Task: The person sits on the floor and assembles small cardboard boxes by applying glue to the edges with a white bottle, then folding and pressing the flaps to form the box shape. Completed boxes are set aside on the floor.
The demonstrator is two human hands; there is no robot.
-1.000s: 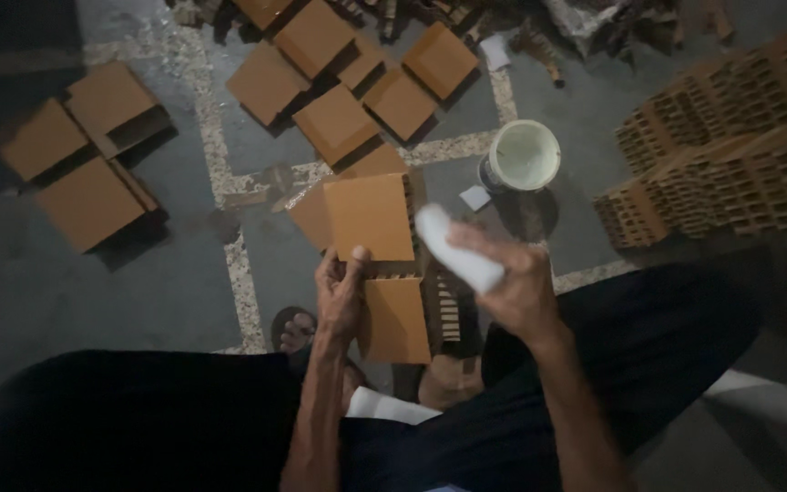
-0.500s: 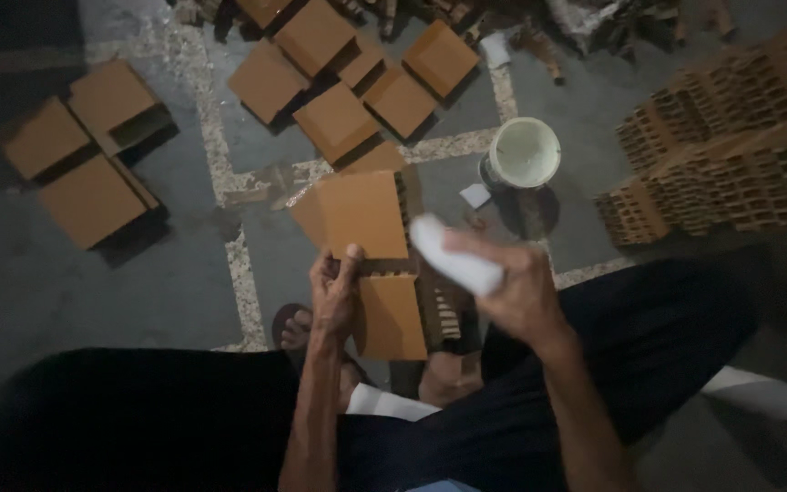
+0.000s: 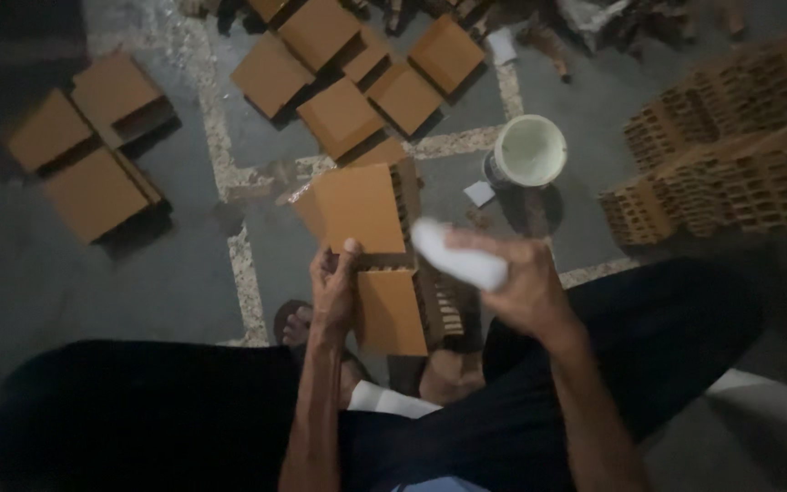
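Down near the middle of the head view, the left hand (image 3: 334,287) grips the lower edge of an orange-brown square block (image 3: 354,208), thumb on its flat face and fingers curled behind it, so the hand is clamped on that block and holds it tilted above the floor. The block's ribbed, hollow side shows along its 3 o'clock edge. Just at 6 o'clock of it, a second orange block (image 3: 392,312) rests between the person's sandalled feet, almost touching the held one.

At 3 o'clock of the held block, the right hand (image 3: 519,290) is closed around a white oblong object (image 3: 459,257), possibly a cloth or sponge; its blurred tip points toward the block and lies just beside its edge. Whether it touches cannot be told.

At 1 o'clock, well apart from the hands, a white bucket (image 3: 530,151) stands on the grey floor (image 3: 138,282). Further toward 12 o'clock a cluster of orange blocks (image 3: 348,77) lies flat, and another group of blocks (image 3: 93,146) sits at 10 o'clock. At 2 to 3 o'clock, stacks of perforated bricks (image 3: 730,155) are piled together. Dark trousers (image 3: 138,419) fill the lower frame.
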